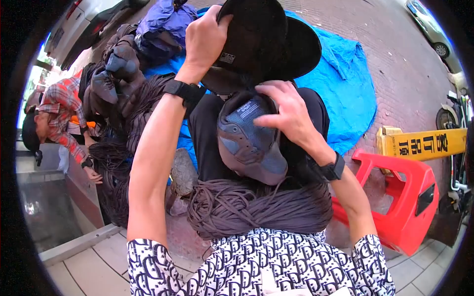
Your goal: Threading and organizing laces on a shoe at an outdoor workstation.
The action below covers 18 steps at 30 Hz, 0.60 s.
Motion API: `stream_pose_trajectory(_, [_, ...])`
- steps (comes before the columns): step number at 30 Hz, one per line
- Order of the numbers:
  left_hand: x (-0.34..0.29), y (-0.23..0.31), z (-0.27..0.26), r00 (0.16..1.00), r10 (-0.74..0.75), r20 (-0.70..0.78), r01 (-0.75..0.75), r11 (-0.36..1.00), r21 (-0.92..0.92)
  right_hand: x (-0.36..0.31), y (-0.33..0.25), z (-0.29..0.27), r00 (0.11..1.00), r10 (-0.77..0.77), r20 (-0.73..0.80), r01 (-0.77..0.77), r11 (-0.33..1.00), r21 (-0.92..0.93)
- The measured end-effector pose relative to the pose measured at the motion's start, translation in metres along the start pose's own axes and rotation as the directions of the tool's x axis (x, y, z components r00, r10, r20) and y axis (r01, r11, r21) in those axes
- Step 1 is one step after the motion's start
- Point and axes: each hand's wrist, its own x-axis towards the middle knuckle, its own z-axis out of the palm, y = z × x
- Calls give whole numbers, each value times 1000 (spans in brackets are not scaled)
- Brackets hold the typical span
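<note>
Nearest the body, a thick bundle of dark cords point(256, 209) lies crosswise against the patterned shirt point(291, 256), and right beyond it sits the grey-brown shoe upper point(234, 150) with blue panels, between the dark-trousered knees. Here's the key line: its long axis runs away from the body, leaning a touch left, tongue end far, rounded end near and to the right. The right hand point(291, 111) is the nearer one, at the upper's far right side, thumb and fingers spread apart over the tongue; whether the fingertips actually touch, I can't tell. Farther out and left, the left hand point(202, 42) pinches the edge of a black two-lobed piece point(261, 42), raised beyond the upper, its lower end close to the right fingertips. Off to the right, a red plastic stool point(405, 224) lies tipped over; beyond the knees spreads a blue tarp point(350, 106).
</note>
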Motion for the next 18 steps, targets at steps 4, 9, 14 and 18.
stream_pose_trajectory(4, [29, -52, -2, 998, -11, 64, 1, 988, 153, 16, 14, 27, 991, 128, 39, -134, 966, 221])
stream_pose_trajectory(9, [-5, -17, 20, 997, 76, 25, -77, 995, 68, 16, 11, 37, 992, 112, 66, -119, 986, 118])
stream_pose_trajectory(14, [-31, 35, -13, 950, 296, 104, -275, 945, -179, -6, 19, 24, 915, 374, 153, -404, 864, 301])
stream_pose_trajectory(18, [-42, 24, -40, 971, 222, 94, -198, 956, -217, -12, 31, 4, 796, 584, 159, -523, 533, 665])
